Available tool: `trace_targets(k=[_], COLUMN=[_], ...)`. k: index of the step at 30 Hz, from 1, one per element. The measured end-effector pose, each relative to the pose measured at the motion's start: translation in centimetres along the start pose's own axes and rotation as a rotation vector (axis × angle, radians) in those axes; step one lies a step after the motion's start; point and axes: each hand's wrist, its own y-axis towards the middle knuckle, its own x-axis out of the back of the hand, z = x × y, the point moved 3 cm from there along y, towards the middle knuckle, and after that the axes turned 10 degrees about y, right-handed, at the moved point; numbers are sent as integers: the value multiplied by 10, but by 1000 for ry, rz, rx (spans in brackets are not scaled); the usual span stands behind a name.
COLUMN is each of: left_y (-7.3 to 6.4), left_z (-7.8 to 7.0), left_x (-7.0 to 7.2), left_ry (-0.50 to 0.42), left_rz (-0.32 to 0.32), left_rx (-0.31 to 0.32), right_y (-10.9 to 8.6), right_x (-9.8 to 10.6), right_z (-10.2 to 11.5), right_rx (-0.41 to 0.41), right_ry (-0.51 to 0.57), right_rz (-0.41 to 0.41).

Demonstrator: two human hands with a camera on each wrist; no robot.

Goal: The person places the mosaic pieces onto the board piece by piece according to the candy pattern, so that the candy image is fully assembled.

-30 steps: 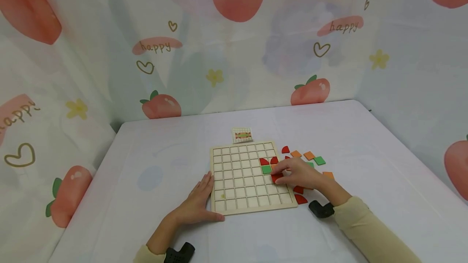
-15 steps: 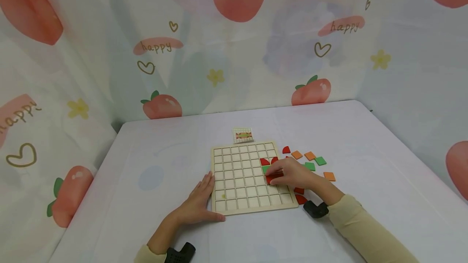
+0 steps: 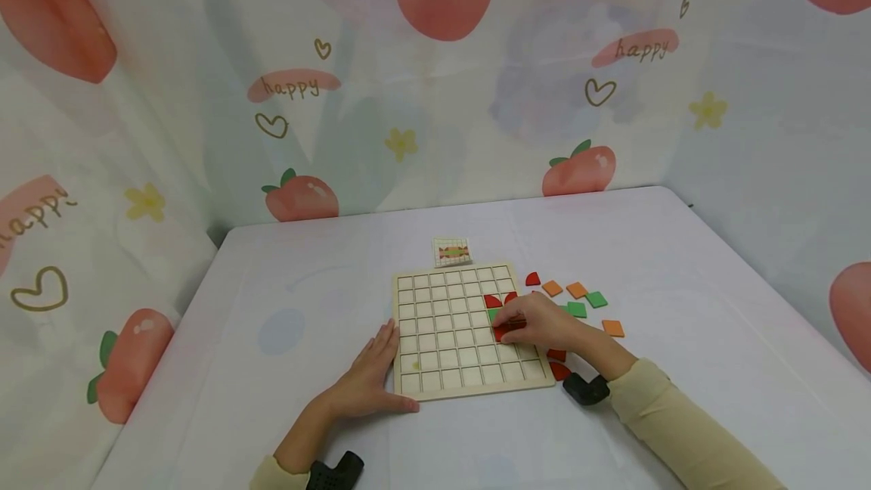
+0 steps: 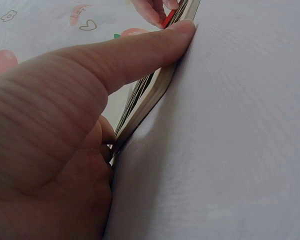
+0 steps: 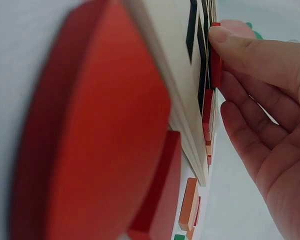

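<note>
A wooden grid board (image 3: pixel 445 340) lies on the white table. My left hand (image 3: pixel 367 375) rests against its left side, fingers extended along the edge and thumb at the near-left corner. Over the board's right half, my right hand (image 3: pixel 544 322) pinches a red tile (image 5: pixel 216 55) between thumb and fingers, low over the cells. Two red quarter-round tiles (image 3: pixel 492 301) and a green square tile (image 3: pixel 493 314) lie in cells just beyond the fingers. Another red tile (image 5: pixel 207 112) sits in the board beside the held one; the hand partly hides this area in the head view.
Behind the board stands a small pattern card (image 3: pixel 452 252) printed with a coloured figure. Loose orange tiles (image 3: pixel 612 328), green tiles (image 3: pixel 596 299) and red tiles (image 3: pixel 560 370) are scattered along the board's right side, some hidden by the right arm. A patterned cloth (image 3: pixel 435 119) hangs behind the table.
My right hand has shifted a little left across the board with the red tile, mostly in the first half second. The left hand has stayed in place at the board's edge.
</note>
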Motion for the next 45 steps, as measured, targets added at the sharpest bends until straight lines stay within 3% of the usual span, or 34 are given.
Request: trace_targets(k=[32,45], left_y=[0,-2], left_z=[-2,-3], left_x=[-1,2], left_ry=[-7,0], left_rz=[10,5], left_rx=[2,3], right_y=[-3,-6], right_x=[0,3], right_z=[-1,-2], right_rx=[27,10], right_ry=[-52,-10], right_rz=[-17,-84])
